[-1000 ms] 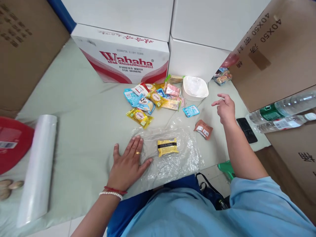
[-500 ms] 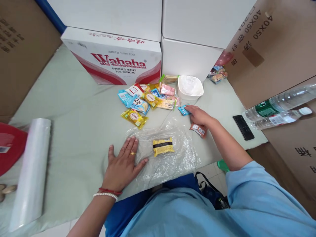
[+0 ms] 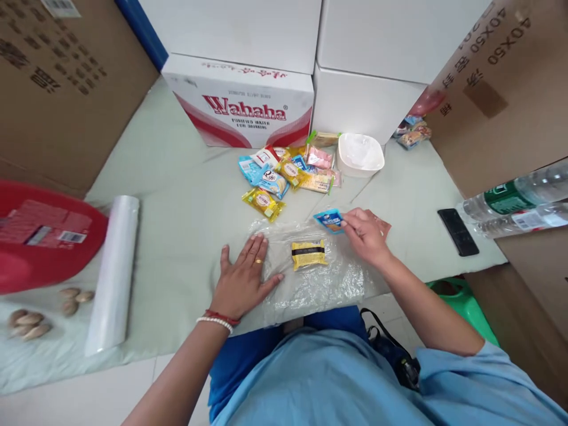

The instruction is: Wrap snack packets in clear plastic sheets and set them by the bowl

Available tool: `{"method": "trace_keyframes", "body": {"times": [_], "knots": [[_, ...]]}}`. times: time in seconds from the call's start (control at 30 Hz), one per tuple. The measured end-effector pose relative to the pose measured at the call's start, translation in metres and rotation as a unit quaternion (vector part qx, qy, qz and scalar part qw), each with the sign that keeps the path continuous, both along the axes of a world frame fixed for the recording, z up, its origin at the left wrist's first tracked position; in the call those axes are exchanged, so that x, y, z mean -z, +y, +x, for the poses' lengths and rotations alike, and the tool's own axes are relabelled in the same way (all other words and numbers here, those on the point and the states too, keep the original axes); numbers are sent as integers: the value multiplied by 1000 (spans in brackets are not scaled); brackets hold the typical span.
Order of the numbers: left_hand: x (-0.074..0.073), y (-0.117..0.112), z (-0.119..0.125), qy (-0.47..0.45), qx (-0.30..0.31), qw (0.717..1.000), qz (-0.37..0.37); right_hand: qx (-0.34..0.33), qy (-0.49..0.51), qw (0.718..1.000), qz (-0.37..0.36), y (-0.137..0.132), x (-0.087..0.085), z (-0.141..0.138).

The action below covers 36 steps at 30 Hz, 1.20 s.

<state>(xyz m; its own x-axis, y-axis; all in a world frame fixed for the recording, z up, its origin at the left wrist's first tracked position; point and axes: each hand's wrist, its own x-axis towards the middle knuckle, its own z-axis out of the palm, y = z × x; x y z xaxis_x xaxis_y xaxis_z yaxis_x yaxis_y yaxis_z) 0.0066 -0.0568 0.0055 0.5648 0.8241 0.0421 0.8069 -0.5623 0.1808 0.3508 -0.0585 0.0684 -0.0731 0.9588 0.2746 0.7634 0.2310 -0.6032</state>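
My left hand lies flat with spread fingers on the left edge of a clear plastic bag. A yellow snack packet with a black band rests on top of the bag. Between thumb and fingers, my right hand pinches a small blue snack packet above the bag's upper right part. Partly hidden behind that hand is a reddish-brown packet on the table. Farther back lies a pile of wrapped snacks, with a yellow packet at its near side.
A white bowl stands right of the pile, before white boxes. A phone and plastic bottles lie at right. At left are a plastic roll, a red bag and several brown nut-like pieces.
My right hand has picked up the blue packet from the table and brought it nearer, over the bag. My left hand stays flat on the bag. The view has shifted left.
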Motion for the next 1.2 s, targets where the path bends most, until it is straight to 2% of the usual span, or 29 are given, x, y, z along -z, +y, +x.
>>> {"method": "trace_keyframes", "body": {"times": [0.13, 0.23, 0.3, 0.47, 0.67, 0.97, 1.2], "knots": [[-1, 0, 1, -4, -1, 1000, -12, -43, -102, 994, -3, -27, 16, -46], [0, 0, 1, -12, -1, 1000, -11, -113, -182, 976, -37, -40, 27, -59], [1, -1, 1, -18, 0, 1000, -9, -147, -170, 973, -52, -43, 29, -57], [1, -2, 1, -21, 1, 1000, -13, -147, -92, 983, -65, -27, 21, -39], [0, -1, 1, -18, -2, 1000, -22, -219, -120, 961, -121, -3, 18, -37], [0, -2, 0, -32, 4, 999, -26, -209, -195, 951, -118, -10, 22, -56], [2, -1, -3, -37, 13, 999, -24, -209, -224, 944, -124, -12, 18, -58]]}}
